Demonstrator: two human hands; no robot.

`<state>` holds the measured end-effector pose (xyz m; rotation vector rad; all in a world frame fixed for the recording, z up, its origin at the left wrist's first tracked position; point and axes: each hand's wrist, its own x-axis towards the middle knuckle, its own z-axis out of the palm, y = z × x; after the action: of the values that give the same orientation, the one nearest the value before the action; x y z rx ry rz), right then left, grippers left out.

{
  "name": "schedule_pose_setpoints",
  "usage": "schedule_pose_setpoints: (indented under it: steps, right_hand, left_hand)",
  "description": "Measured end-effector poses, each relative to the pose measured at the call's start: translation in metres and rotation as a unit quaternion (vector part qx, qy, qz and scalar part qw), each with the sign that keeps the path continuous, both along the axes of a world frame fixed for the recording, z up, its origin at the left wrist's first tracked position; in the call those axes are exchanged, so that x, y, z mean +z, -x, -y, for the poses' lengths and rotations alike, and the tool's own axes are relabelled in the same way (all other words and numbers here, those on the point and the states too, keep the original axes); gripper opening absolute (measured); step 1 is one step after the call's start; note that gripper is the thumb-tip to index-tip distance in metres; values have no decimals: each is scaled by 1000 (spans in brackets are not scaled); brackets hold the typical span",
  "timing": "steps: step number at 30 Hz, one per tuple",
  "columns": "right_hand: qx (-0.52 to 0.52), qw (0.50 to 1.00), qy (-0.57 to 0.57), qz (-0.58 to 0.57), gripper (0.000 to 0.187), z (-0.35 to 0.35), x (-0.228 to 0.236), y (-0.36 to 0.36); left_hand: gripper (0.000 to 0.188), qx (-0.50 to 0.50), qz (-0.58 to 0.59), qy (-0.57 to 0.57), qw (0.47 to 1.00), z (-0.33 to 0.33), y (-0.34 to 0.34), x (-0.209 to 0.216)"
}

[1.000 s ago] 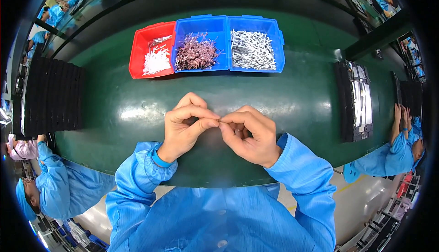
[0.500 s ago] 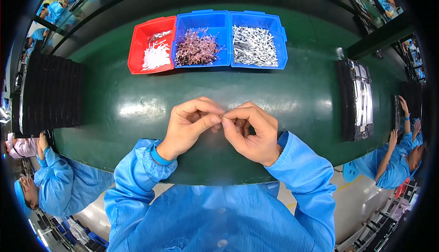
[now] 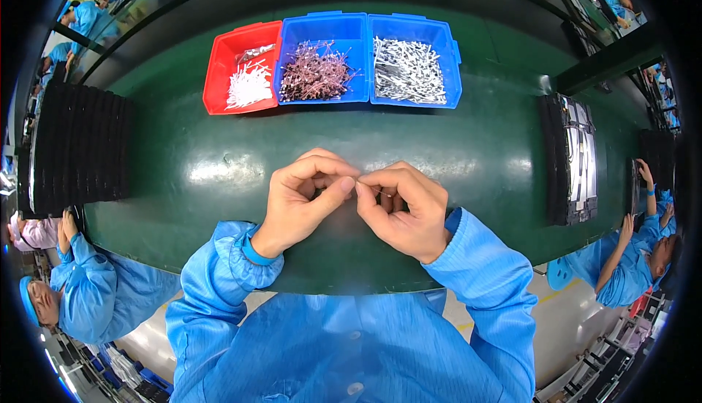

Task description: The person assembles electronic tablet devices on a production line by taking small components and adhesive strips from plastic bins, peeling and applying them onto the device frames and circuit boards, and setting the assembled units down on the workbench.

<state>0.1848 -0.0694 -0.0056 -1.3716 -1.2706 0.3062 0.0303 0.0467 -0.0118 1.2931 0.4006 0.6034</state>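
Observation:
Above the green table my left hand point(image 3: 311, 200) and my right hand point(image 3: 406, 209) meet at the fingertips, each closed in a pinch. A very thin wire-like piece point(image 3: 385, 194) shows against my right fingers and runs toward the pinch; its far end is hidden. Whatever lies between my left thumb and forefinger is too small to make out. Beyond my hands, a red bin point(image 3: 216, 85) holds short white sticks point(image 3: 249, 87). Beside it, a blue bin point(image 3: 356, 30) holds a tangle of thin brownish-purple wired parts point(image 3: 316, 72). Another blue bin point(image 3: 452, 74) holds white and dark slim pieces point(image 3: 409, 70).
A stack of black trays point(image 3: 80, 147) stands on the table point(image 3: 183, 205) at the left. At the right is a smaller black stack point(image 3: 559, 158) with silvery strips. Co-workers in blue sit at both sides, one left point(image 3: 102, 293), one right point(image 3: 636, 257).
My fingertips have shifted slightly, still pinched together. The thin wire-like piece now shows by my right fingers. The co-worker at the left has moved their head a little.

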Motion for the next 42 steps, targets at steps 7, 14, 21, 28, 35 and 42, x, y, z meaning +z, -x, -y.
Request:
schedule_pose_setpoints:
  steps: [7,14,21,28,35,42]
  right_hand:
    - [-1,1000,-25,-4,16,-3,-3,2]
    - [0,1000,-19,-6,16,-4,-5,4]
    - [-3,1000,-2,-2,13,-3,-5,4]
    - [5,991,18,-129,9,-2,3,5]
    - [70,981,73,-166,8,4,6,3]
    - [76,981,88,-154,9,6,7,0]
  left_hand:
    - [11,5,-3,-20,1000,-1,2,-4]
    - [7,15,11,-16,1000,-2,3,-5]
    - [11,23,-2,-21,1000,-1,1,-4]
    - [20,-54,-10,98,994,-4,1,-6]
    - [15,-61,49,95,992,-5,1,-13]
    - [11,-37,36,3,999,-8,2,-10]
